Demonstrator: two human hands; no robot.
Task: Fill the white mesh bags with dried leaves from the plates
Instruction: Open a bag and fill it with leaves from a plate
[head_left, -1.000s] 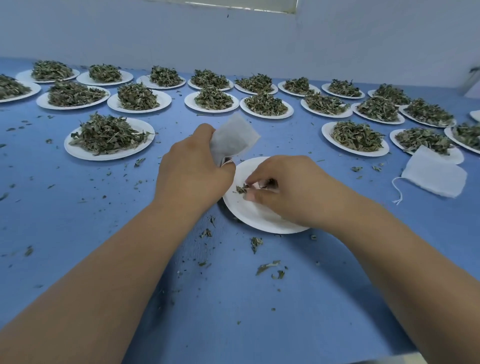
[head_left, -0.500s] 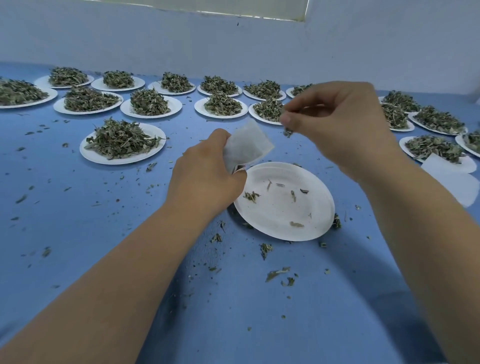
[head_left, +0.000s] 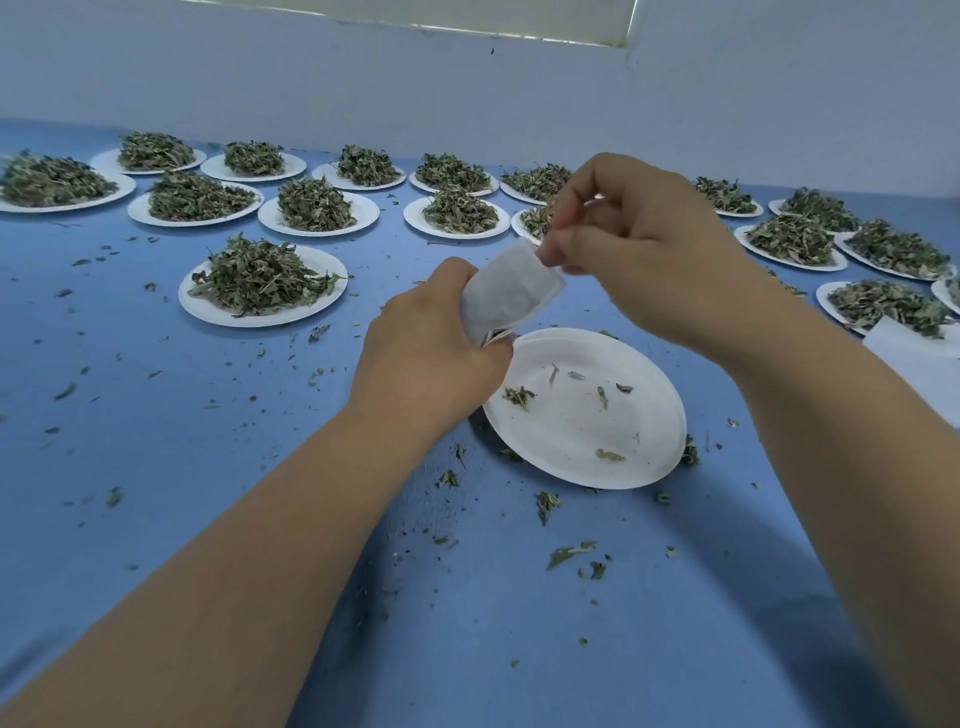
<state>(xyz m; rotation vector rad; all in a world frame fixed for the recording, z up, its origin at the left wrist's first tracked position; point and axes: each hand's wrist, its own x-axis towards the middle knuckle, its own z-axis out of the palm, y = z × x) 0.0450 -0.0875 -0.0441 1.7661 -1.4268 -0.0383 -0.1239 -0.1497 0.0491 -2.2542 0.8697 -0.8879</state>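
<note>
Blue worktop (head_left: 182, 441) holds heaped dried leaves (head_left: 260, 275); right hand (head_left: 639, 249) has lifted from the near-empty plate (head_left: 649, 452), apparently pinching some at the mesh bag (head_left: 511, 296) gripped by left hand (head_left: 426, 358). This plate looks almost finished.

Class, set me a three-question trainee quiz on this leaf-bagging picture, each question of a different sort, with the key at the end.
1. True or false: the left hand holds the white bag.
2. The nearest plate holds: A a full heap; B a few leaf scraps; C a folded bag.
3. What colour is the table?
Key: 1 true; 2 B; 3 blue.
</note>
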